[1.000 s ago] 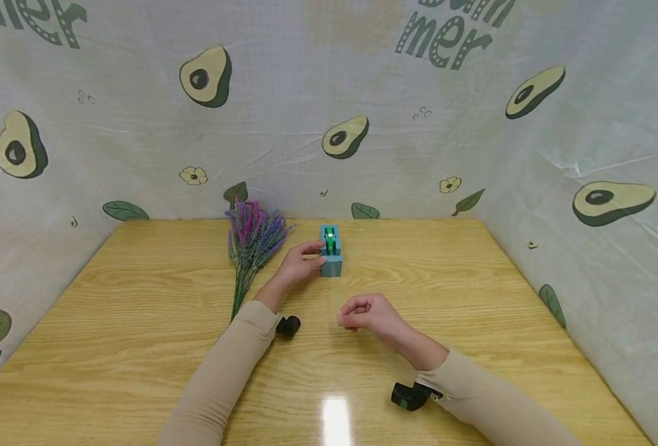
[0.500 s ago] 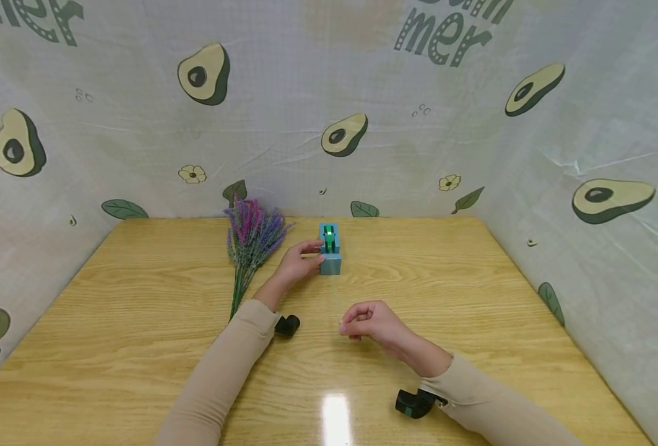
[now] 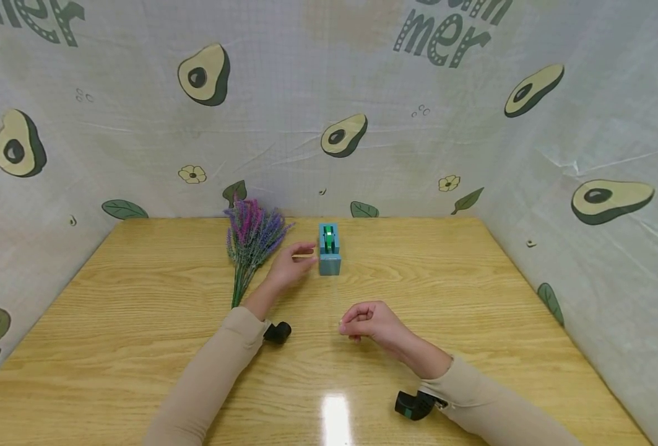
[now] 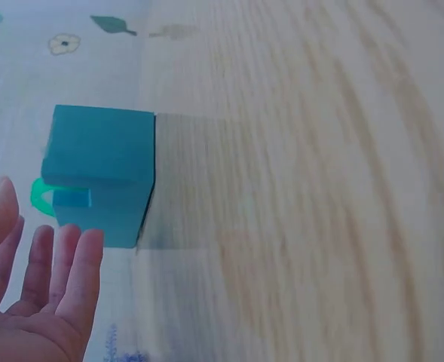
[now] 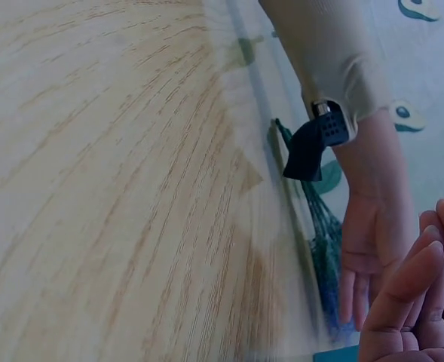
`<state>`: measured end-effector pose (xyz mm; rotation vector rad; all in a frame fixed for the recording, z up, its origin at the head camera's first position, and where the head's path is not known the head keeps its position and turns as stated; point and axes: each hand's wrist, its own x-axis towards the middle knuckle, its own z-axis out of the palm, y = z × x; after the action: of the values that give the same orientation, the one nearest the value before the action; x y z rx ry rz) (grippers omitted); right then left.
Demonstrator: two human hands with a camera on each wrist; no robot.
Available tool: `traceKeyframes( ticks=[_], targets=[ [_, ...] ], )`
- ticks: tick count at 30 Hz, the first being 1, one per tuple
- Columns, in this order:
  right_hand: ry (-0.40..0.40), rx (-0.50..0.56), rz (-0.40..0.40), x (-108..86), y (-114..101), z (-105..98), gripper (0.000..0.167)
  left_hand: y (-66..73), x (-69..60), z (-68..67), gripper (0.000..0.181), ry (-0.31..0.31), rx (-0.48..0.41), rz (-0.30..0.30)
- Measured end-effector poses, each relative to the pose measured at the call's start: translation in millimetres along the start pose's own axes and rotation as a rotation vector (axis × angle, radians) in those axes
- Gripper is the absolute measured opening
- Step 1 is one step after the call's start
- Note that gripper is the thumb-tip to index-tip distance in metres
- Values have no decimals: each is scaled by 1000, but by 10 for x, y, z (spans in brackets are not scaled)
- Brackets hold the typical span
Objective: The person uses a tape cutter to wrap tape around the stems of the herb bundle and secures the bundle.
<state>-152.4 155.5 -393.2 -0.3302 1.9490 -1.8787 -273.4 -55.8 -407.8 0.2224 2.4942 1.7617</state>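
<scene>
A blue tape dispenser [image 3: 330, 265] with a green roll [image 3: 329, 239] stands near the back middle of the table. Just left of it is my left hand [image 3: 291, 265], fingers spread and a small gap between them and the dispenser. The left wrist view shows the dispenser [image 4: 101, 151] above the relaxed fingers of that hand [image 4: 48, 302]. My right hand [image 3: 374, 322] is held nearer the front, thumb and forefinger pinched together at the end of a faint clear strip of tape that runs from the dispenser. In the right wrist view these fingertips meet on the right hand [image 5: 425, 302].
A bunch of purple and pink artificial flowers [image 3: 251, 238] lies left of the dispenser, its green stems close to my left forearm. A printed cloth [image 3: 273, 142] hangs behind the wooden table [image 3: 445, 272] and along its sides.
My left hand has let go of the dispenser and moved slightly left. Earlier, my right hand moved a little towards the front; since then it has stayed still.
</scene>
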Motion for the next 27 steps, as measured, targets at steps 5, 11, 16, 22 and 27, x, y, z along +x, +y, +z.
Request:
traceKeyframes(
  ticks=[5,11,16,22,27],
  targets=[
    [-1,-1,-6,-2,-3,1,13,61,-100,-140,39,17,15,38],
    [-7,5,-6,-16,-23,6,2,75,-195,-298,38,31,17,54],
    [-2,11,-9,-25,-31,7,6,58,-273,-431,37,42,32,71],
    [1,-4,-12,-36,-38,3,9,-8,-369,-615,38,66,40,101],
    [6,5,-2,-42,-40,1,11,-83,-475,-773,39,77,85,108]
  ],
)
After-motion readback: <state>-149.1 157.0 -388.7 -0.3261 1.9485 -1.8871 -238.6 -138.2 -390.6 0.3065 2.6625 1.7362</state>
